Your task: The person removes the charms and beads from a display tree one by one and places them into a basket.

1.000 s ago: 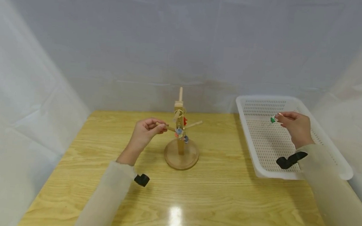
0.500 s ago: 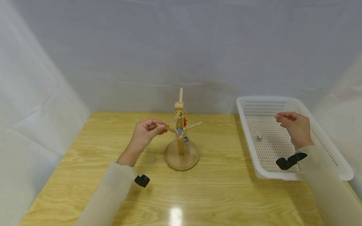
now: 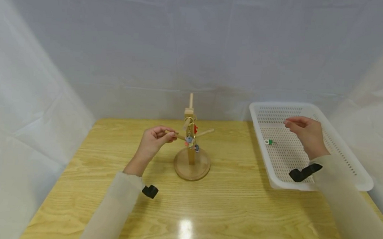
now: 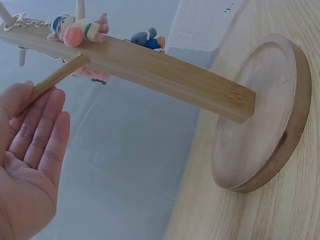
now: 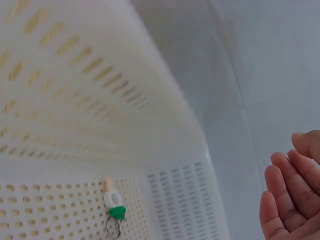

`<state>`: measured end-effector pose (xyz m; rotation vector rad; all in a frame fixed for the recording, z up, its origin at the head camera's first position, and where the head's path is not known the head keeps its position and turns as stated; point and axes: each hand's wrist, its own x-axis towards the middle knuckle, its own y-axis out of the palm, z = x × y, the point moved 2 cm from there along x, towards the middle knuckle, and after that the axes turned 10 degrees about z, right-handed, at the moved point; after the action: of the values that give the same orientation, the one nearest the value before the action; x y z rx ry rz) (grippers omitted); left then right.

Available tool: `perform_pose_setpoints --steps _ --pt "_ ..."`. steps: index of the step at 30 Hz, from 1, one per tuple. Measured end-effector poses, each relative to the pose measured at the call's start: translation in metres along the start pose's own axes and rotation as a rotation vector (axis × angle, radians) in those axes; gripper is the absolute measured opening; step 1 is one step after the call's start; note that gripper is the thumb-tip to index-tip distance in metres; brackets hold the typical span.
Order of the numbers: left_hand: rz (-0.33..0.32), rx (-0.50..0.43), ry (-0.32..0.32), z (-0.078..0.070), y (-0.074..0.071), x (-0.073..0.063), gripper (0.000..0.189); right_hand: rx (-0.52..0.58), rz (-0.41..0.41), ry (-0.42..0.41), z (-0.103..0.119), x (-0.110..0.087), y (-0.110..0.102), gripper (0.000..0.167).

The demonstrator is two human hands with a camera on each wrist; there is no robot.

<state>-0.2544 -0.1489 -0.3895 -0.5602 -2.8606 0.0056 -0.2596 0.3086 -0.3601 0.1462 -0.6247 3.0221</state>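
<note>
Green-and-white keychain (image 3: pixel 269 142) lies on the perforated floor of the white basket (image 3: pixel 281 165), near its left wall in the head view; its metal ring (image 5: pixel 113 227) shows beyond the green piece from the right wrist. Of the two hands, the right hand (image 3: pixel 307 136) is above the basket, apart from the keychain, its fingers side by side and gently bent, holding nothing. The left hand (image 3: pixel 152 141) pinches a wooden peg (image 4: pixel 62 75) between thumb and forefinger, the other fingers lying loosely extended. That peg juts from the post of a wooden stand (image 3: pixel 191 156), whose round base (image 3: pixel 192 171) rests on the bench (image 3: pixel 187 200), left of the basket. Small charms hang close to the post: a figure with a blue cap (image 4: pixel 77 31), a grey-and-blue one (image 4: pixel 147 39) and a red piece (image 3: pixel 195 128), too small to make out.
</note>
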Motion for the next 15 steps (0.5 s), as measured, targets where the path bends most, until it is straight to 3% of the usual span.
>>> perform_pose_setpoints --steps 4,15 --pt "-0.004 -0.008 0.007 0.001 -0.001 0.000 0.023 0.012 0.048 -0.048 0.013 -0.004 0.011 0.027" --pt "-0.009 0.000 0.010 0.001 0.000 0.000 0.022 -0.043 0.158 -0.105 0.042 -0.021 0.048 0.038"
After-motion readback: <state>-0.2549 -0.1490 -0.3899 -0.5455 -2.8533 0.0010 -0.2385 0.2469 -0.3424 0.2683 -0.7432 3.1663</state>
